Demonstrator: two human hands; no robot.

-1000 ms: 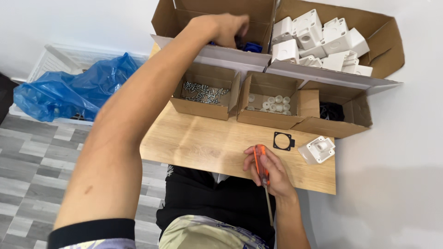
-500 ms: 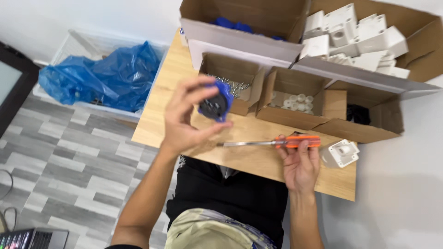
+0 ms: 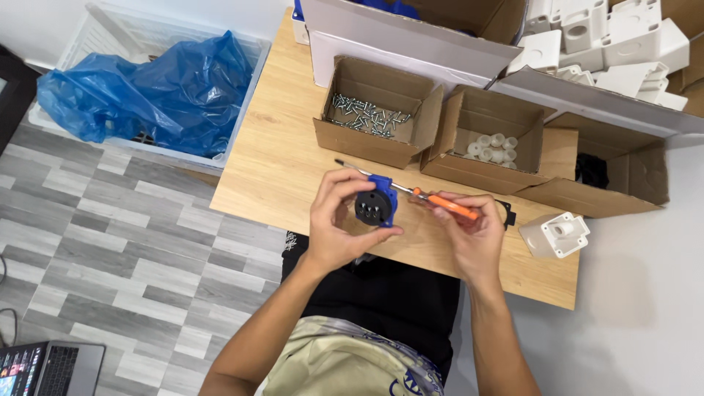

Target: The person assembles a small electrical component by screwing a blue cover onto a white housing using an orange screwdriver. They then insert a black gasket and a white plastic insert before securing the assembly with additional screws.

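The left hand (image 3: 339,220) clamps its fingers around a blue-and-black socket part (image 3: 375,206). At its 3 o'clock, the right hand (image 3: 469,235) grips an orange-handled screwdriver (image 3: 411,191), fingers closed on the handle.

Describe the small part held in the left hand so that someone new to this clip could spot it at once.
Start at the light wooden table and its row of open cardboard boxes; just in front of the box of silver screws, the left hand holds up a round black and blue plastic part. Unlike the white plastic pieces nearby, it is dark-faced with small holes, beside the orange-handled screwdriver in the right hand.
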